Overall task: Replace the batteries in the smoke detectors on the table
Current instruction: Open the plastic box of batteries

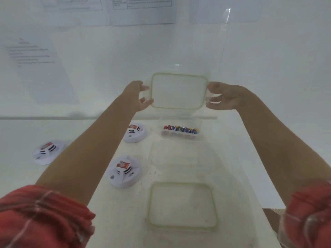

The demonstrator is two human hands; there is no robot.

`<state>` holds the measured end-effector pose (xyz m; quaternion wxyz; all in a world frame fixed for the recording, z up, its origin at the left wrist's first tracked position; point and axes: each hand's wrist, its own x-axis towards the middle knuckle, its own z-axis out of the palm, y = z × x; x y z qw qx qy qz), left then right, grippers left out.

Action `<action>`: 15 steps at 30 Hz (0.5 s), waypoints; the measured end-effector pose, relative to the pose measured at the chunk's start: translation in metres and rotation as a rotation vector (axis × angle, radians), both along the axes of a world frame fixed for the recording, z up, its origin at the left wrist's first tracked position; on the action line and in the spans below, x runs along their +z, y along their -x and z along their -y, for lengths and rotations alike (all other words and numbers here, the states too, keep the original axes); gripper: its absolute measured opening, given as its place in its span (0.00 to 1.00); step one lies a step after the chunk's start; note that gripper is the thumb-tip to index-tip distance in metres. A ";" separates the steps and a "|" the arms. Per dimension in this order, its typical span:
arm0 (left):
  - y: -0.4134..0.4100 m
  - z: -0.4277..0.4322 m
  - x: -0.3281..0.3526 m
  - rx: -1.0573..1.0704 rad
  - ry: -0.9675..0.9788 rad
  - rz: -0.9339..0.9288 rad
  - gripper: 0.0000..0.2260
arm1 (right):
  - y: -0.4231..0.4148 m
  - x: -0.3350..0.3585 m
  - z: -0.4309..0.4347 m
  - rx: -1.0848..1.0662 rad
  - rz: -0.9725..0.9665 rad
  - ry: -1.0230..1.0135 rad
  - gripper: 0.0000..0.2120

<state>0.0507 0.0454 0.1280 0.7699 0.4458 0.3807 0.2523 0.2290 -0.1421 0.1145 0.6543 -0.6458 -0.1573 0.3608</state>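
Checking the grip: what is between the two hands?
A clear lid with a green rim, gripped at its ends by the left hand and the right hand, seen in the head view.

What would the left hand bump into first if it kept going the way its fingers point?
The green-rimmed clear lid. The left hand grips its edge, fingers pointing straight at it, so nothing lies between them.
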 end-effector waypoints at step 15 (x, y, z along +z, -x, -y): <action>0.119 0.074 -0.042 -0.004 -0.153 -0.018 0.15 | 0.154 -0.029 0.088 -0.174 0.063 -0.117 0.09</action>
